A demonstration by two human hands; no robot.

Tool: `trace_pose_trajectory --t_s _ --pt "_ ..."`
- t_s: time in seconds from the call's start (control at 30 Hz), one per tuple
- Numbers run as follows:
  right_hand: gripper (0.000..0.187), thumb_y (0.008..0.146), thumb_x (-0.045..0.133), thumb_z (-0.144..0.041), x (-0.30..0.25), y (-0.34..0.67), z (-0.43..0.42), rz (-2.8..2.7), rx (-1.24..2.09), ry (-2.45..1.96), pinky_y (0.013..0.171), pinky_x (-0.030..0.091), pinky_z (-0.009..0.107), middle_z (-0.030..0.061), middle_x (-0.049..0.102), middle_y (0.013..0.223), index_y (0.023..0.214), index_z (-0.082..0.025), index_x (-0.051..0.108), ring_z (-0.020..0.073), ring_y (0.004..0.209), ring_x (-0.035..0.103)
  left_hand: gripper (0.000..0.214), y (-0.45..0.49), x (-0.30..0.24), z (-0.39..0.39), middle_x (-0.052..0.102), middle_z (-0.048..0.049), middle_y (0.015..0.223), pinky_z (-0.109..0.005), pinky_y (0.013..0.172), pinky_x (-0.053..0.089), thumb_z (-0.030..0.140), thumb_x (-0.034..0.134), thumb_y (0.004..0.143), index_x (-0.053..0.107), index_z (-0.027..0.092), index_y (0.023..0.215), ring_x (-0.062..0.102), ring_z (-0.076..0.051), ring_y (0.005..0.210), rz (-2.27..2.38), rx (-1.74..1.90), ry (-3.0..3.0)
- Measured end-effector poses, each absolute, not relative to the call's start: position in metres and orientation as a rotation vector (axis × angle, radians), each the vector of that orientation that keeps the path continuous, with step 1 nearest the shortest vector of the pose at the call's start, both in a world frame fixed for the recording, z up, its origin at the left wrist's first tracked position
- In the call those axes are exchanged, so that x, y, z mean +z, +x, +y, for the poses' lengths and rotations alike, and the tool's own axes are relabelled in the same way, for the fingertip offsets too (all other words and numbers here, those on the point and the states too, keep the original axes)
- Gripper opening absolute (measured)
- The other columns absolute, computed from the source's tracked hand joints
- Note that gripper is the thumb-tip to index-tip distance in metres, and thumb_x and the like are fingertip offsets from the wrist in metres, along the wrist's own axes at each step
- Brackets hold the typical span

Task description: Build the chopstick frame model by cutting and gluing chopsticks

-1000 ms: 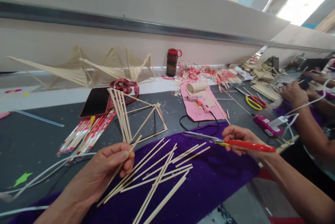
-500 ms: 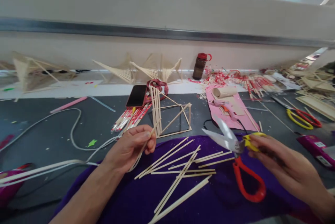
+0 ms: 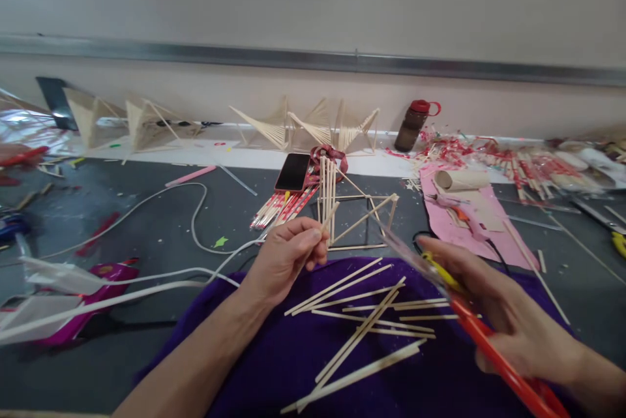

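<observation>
Between the thumb and fingers of my left hand [image 3: 293, 252] is a thin wooden stick [image 3: 332, 214], its tip pointing up and away. Behind it stands a small open frame [image 3: 366, 209] of glued sticks, with a row of near-upright sticks on its left side. My right hand [image 3: 508, 313] grips scissors [image 3: 467, 313] with one yellow and one red handle; they are blurred, and their blades point toward the frame. Several loose wooden sticks [image 3: 359, 333] lie crossed on a purple cloth [image 3: 274, 372] below my hands.
A phone [image 3: 292, 172] rests on red-and-white packets behind my left hand. A pink sheet [image 3: 454, 229] bears a glue gun [image 3: 452, 206] and a cardboard tube [image 3: 462, 180]. A bottle [image 3: 411, 128] and stick models [image 3: 313, 126] stand along the wall. White cables [image 3: 147, 274] cross the left side.
My view has turned left. The scissors have swung round in my right hand and come closer to the frame and my left hand, which still holds the stick.
</observation>
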State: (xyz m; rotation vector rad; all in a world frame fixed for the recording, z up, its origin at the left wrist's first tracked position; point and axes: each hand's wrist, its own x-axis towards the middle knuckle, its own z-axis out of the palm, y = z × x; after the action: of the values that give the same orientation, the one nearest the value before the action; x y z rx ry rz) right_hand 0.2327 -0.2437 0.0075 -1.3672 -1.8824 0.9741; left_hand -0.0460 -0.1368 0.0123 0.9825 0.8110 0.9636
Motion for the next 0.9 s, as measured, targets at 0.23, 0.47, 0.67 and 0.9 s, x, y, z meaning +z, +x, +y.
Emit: trace_pose_trajectory --t_s 0.23,0.47,0.67,0.9 --pt "0.082 0.067 0.071 -0.031 0.007 0.202 -0.215 -1.908 1.112 -1.277 0.092 0.043 0.039 0.0105 0.044 0.129 0.137 -0.027 0.029 0.0285 0.111 0.049 0.014 -0.049 0.018 -0.138 0.059 0.0014 0.053 -0.016 0.040 0.032 0.026 0.071 0.062 0.063 0.015 0.066 0.049 -0.007 0.045 0.904 1.088 0.958" --pt "0.079 0.067 0.071 -0.028 -0.010 0.191 -0.210 -1.867 1.207 -1.161 0.095 0.040 0.038 0.0086 0.044 0.130 0.135 -0.029 0.031 0.0249 0.113 0.049 0.015 -0.048 0.005 -0.135 0.057 0.0016 0.051 -0.014 0.037 0.028 0.030 0.069 0.068 0.064 0.017 0.072 0.047 -0.007 0.045 0.851 1.023 1.056" --pt "0.076 0.068 0.071 -0.033 -0.020 0.187 -0.209 -1.740 1.360 -1.035 0.095 0.040 0.037 0.0086 0.045 0.128 0.133 -0.027 0.033 0.0246 0.112 0.049 0.012 -0.047 -0.005 -0.134 0.057 0.0012 0.054 -0.014 0.037 0.032 0.029 0.065 0.074 0.064 0.017 0.075 0.049 -0.007 0.047 0.876 0.935 1.165" --pt "0.077 0.068 0.070 -0.033 -0.027 0.192 -0.210 -1.798 1.303 -1.132 0.089 0.043 0.035 0.0067 0.048 0.124 0.134 -0.027 0.032 0.0227 0.105 0.052 0.014 -0.046 -0.009 -0.134 0.058 0.0015 0.057 -0.013 0.037 0.037 0.030 0.063 0.076 0.064 0.017 0.079 0.050 -0.007 0.048 0.873 0.886 1.279"
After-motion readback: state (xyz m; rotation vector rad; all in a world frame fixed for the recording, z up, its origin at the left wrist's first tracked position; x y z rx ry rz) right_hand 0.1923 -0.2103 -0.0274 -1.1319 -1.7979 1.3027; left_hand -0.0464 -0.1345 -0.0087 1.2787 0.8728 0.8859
